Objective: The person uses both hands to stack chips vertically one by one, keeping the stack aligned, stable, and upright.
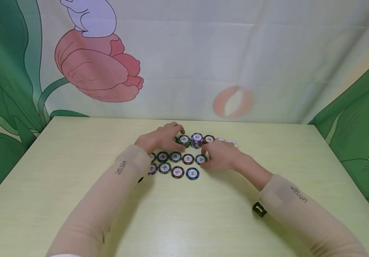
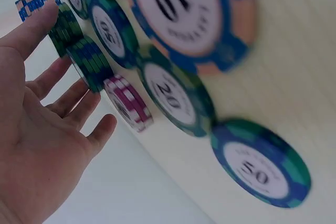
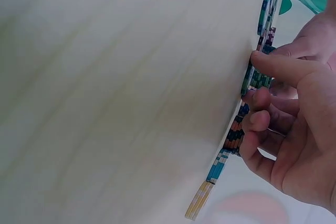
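Poker chips lie in rows on the table. My left hand [image 1: 165,137] is at the back row, thumb on the near side and index finger on the far side of a stack of green chips [image 1: 184,139]. In the left wrist view, its other fingers [image 2: 58,72] spread behind another green stack [image 2: 89,64]. My right hand [image 1: 221,154] pinches a single green poker chip [image 1: 200,159] by its edge, at the right end of a nearer row. The right wrist view has thumb and forefinger on that chip [image 3: 247,76].
A blue-edged stack [image 1: 197,139] marked 10 and a brown-edged chip stack [image 1: 208,138] stand between the hands. Single chips, among them a blue one [image 1: 192,173], lie flat nearer me. The pale table [image 1: 184,217] ends at a printed curtain [image 1: 184,71] behind.
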Available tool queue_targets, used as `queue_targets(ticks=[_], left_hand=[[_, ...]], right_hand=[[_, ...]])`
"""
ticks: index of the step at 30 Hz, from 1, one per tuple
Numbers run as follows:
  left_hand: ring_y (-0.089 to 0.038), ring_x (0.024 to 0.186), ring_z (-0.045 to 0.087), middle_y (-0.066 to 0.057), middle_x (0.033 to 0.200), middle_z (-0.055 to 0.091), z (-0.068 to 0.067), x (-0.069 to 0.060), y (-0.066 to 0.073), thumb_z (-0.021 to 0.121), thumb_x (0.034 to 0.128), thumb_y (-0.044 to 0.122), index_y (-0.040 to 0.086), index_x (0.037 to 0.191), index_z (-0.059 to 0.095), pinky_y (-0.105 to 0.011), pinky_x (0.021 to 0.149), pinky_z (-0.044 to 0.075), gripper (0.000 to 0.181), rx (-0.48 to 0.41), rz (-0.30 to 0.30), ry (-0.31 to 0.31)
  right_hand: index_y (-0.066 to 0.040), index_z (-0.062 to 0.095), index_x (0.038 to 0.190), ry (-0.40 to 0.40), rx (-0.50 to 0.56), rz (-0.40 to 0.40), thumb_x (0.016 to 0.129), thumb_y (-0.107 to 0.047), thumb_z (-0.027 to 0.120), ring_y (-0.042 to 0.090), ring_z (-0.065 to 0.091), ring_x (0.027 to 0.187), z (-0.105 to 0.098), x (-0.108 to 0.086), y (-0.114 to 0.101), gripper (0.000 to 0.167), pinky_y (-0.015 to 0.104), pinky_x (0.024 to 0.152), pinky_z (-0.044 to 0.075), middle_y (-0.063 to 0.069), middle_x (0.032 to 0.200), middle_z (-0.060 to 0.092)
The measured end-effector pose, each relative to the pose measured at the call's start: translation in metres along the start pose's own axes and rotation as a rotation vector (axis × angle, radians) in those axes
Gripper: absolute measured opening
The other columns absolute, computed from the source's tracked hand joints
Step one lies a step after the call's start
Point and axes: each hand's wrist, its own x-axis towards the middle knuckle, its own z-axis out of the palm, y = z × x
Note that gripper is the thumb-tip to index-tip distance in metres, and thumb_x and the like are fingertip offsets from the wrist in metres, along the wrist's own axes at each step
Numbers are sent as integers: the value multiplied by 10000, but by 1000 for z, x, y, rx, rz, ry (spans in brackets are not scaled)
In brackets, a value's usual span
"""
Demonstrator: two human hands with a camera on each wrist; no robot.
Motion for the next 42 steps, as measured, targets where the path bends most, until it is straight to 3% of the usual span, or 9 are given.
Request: queue_targets(ticks=[6,12,20,30,36,42], left_hand=[[-298,1255,459,-126,1443,458,1,-2,-9,722,961,393,93,1399,525,-532,1090,377,566,5,-20,-6],[-307,1302,429,-141,1482,432,4,-2,-13,707,976,363,101,1403,531,-558,1112,346,531,10,-9,1],[-329,1321,417,-150,1505,423,7,-2,-14,689,986,348,111,1387,565,-593,1125,310,482,29,-1,34],[-339,1321,423,-154,1496,440,10,0,-15,693,984,341,115,1385,575,-605,1115,314,475,31,6,54],[-342,1320,424,-157,1490,444,10,0,-14,699,980,330,114,1380,577,-610,1116,309,470,25,6,60],[-333,1317,430,-147,1482,457,10,0,-15,709,974,340,127,1373,591,-602,1116,314,468,34,-5,67]], right_hand=[[-70,731,1070,4,7,-2,878,-288,796,150,599,682,0,-2,-2,298,349,613,490,-47,737,640],[-60,727,1105,10,-8,10,890,-291,785,161,587,693,1,-3,-6,321,348,609,484,-40,742,635],[-34,707,1102,28,-9,6,892,-263,769,166,581,661,4,-3,-6,317,344,617,488,-25,728,631],[-53,688,1016,50,-29,9,855,-249,768,179,587,691,7,-2,-6,266,348,598,495,-3,813,638],[-78,670,952,71,-26,13,831,-237,746,171,575,661,7,-3,-5,214,335,561,472,-13,775,631],[-66,668,1044,107,-32,15,836,-267,730,179,573,683,4,0,-6,296,344,570,463,-8,819,635]])
